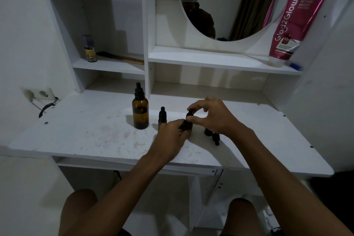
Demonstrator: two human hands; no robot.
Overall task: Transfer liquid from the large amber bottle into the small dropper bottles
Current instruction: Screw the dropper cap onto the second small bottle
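The large amber bottle (pixel 140 111) stands upright on the white desk (pixel 92 132), black dropper cap on. Just right of it stands a small dropper bottle (pixel 162 116), capped. My left hand (pixel 170 138) grips the body of a second small dropper bottle (pixel 187 125), while my right hand (pixel 214 115) pinches its black dropper cap (pixel 190 113) between thumb and forefinger. A third small bottle (pixel 207 132) is partly hidden behind my right hand, and a loose dropper cap (pixel 215 138) lies beside it on the desk.
White shelves rise behind the desk with a small spray can (pixel 89 49), a brush (pixel 120 57), a pink tube (pixel 295 27) and a round mirror (pixel 229 2). A wall socket (pixel 38 94) with a cable sits at the left. My knees show below the desk edge.
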